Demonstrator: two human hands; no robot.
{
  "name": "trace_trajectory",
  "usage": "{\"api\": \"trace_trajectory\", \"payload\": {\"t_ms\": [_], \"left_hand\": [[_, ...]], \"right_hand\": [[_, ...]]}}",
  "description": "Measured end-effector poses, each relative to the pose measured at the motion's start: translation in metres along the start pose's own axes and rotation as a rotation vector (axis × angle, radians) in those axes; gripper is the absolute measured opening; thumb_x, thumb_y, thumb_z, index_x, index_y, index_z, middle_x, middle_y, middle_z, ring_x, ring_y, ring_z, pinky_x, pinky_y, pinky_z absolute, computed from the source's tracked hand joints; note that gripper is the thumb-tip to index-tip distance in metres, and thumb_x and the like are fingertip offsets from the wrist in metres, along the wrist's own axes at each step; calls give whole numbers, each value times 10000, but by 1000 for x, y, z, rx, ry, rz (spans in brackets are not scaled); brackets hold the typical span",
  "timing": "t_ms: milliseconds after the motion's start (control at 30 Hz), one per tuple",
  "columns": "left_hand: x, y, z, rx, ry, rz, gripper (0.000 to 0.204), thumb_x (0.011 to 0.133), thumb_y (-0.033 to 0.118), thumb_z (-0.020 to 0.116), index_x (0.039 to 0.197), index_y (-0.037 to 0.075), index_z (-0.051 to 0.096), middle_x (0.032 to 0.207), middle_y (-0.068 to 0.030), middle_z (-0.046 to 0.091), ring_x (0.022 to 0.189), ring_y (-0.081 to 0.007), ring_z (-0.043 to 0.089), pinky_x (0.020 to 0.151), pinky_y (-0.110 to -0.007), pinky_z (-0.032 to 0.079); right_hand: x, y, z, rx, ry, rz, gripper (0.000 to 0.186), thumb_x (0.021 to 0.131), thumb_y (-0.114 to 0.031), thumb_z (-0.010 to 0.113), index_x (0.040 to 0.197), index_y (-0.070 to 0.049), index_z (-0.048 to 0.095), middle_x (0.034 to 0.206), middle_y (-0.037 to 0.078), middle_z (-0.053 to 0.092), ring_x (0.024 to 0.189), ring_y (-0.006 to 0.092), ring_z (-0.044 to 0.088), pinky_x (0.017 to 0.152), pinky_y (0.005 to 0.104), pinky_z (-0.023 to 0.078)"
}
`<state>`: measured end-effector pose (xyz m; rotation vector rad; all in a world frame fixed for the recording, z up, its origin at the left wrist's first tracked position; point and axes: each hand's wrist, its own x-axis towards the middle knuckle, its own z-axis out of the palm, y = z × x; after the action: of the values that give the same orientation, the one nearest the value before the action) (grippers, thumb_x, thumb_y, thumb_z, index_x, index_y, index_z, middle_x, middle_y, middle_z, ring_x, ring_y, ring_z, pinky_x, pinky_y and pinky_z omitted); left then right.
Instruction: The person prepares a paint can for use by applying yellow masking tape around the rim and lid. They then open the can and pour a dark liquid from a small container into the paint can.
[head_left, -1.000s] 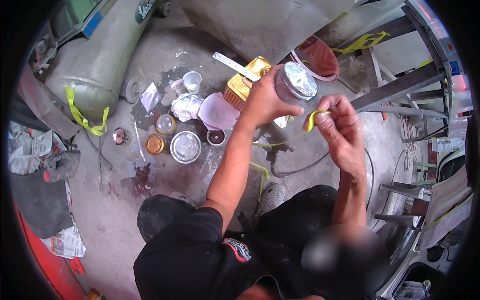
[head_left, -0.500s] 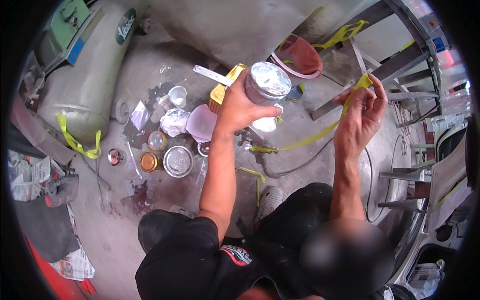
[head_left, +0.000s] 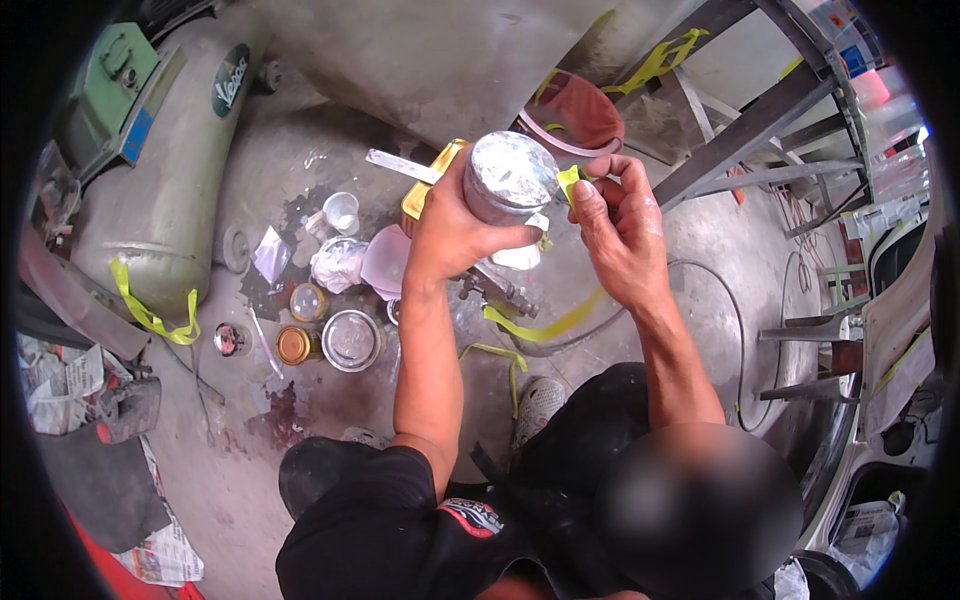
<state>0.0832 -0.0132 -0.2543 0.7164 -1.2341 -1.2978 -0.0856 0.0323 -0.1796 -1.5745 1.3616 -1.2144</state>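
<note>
My left hand (head_left: 447, 235) is wrapped round a cylindrical metal can (head_left: 510, 170) whose round top is smeared with white. Its thumb lies along the near side. Close to the can's right side, my right hand (head_left: 622, 235) is closed, pinching the end of a yellow strip (head_left: 568, 182) between thumb and fingers. The rest of the strip hangs below, blurred. Beneath the can a dark metal part (head_left: 505, 288) shows; whether it is joined to the can I cannot tell. A yellow tin (head_left: 448, 157) stands behind my left hand, with a flat pale stick (head_left: 398, 163) over it.
On the floor at left are a clear cup (head_left: 341, 212), a crumpled white cloth (head_left: 339, 264), a pink bowl (head_left: 383, 262) and several lidded containers. A grey tank (head_left: 165, 190) lies beyond. A red bucket (head_left: 580, 115) and metal frame (head_left: 735, 135) stand at right; a hose (head_left: 738, 330) curves across the floor.
My right hand has moved left with the yellow strip's end, from well right of the can to close beside it. The left hand still holds the can, slightly further left in view.
</note>
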Motion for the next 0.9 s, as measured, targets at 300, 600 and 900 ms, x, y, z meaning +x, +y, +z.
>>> {"api": "trace_trajectory", "payload": {"t_ms": [300,600,900], "left_hand": [[-2,1,2,7,-54,38,822,546,63,872,1289,22,523,1166,-56,637,1097,-151,610,967,-315,480],[-1,0,1,-21,-23,43,812,549,57,881,1279,25,528,1156,-59,644,1091,-157,617,970,-314,478],[0,-5,-9,-28,55,43,820,544,57,903,1276,24,534,1160,-60,656,1075,-151,625,957,-301,486]], "right_hand": [[1,-2,-2,13,-66,177,343,985,-208,632,1189,-24,427,789,58,644,735,89,559,617,257,439],[15,21,-7,210,21,111,378,1008,-351,595,1155,-13,509,853,62,656,688,92,564,607,234,456],[6,1,-7,125,-98,235,478,1036,-449,498,1075,7,635,843,31,634,711,86,536,649,262,455]]}}
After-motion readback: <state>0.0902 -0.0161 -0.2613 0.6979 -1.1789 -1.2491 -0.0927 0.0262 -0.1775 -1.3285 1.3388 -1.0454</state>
